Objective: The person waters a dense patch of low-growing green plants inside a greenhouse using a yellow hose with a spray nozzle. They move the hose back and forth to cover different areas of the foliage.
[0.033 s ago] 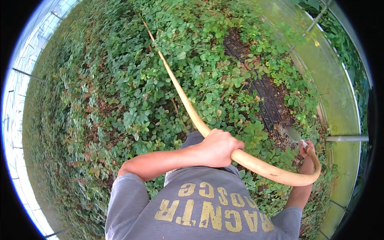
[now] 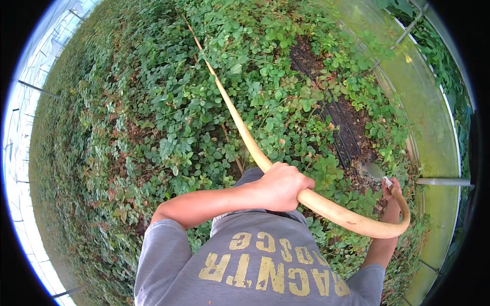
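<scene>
Left hand (image 2: 282, 186): fingers wrapped round hose (image 2: 352, 219), hiding part; far end lost in leaves (image 2: 178, 127). Right hand (image 2: 386, 191): fingers around nozzle (image 2: 388, 182), partly hidden; spray (image 2: 374, 171) blurred.

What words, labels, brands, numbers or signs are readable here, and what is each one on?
Grey T-shirt: two rows of large, worn yellow block lettering; described here by its look, not quoted.
Tan hose: no readable text; only a small dark mark shows.
White nozzle: too small to tell if anything is printed on it.
Green-tinted side sheeting: no text to be seen.
No signs or labels visible elsewhere.
</scene>
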Demonstrator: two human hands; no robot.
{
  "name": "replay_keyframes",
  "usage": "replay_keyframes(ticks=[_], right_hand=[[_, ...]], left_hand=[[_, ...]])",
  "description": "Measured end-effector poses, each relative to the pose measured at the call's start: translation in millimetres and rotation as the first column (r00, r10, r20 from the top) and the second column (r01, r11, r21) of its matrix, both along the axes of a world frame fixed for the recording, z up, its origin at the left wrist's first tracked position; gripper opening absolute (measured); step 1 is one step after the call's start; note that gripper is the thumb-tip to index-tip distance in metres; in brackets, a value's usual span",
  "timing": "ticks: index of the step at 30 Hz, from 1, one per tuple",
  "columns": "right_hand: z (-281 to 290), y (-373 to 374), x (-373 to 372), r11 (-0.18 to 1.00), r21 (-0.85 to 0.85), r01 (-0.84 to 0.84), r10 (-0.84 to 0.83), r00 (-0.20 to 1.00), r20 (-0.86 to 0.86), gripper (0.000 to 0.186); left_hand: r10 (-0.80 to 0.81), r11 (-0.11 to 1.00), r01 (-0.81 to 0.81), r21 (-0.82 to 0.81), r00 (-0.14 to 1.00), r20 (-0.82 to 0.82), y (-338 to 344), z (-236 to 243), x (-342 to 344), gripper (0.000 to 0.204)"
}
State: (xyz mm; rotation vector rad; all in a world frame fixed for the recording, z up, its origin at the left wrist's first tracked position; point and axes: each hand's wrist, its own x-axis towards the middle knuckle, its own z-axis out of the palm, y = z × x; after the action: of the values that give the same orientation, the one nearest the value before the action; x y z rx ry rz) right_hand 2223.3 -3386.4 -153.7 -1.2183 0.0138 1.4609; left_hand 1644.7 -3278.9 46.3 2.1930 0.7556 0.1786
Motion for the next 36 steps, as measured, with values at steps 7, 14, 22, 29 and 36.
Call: replay_keyframes(ticks=[7, 14, 22, 29, 36], right_hand=[[13, 168, -107, 0.975, 0.164, -0.147, 0.205, 0.876, -0.436, 0.044], [22, 92, -67, 0.915, -0.299, -0.272, 0.398, 0.740, 0.543, 0.018], [4, 120, -63, 0.999, 0.012, -0.042, 0.040, 0.991, 0.125, 0.030], [53, 65, -81, 0.888, -0.432, 0.156, 0.123, 0.825, 0.551, 0.013], [64, 77, -103, 0.983, -0.184, 0.024, 0.083, 0.830, 0.551, 0.024]], left_hand=[[0.093, 0.995, -0.096, 0.014, 0.985, 0.145, -16, 1, -35, 0.019], [0.272, 0.962, -0.266, -0.066, 0.952, 0.139, -11, -25, -64, 0.019], [0.135, 0.984, -0.106, -0.144, 0.969, 0.207, 32, -25, -77, 0.017], [0.122, 0.975, -0.083, -0.206, 0.975, 0.187, 53, -31, -84, 0.018], [-0.018, 0.971, 0.065, -0.232, 0.980, 0.197, 64, -36, -75, 0.018]])
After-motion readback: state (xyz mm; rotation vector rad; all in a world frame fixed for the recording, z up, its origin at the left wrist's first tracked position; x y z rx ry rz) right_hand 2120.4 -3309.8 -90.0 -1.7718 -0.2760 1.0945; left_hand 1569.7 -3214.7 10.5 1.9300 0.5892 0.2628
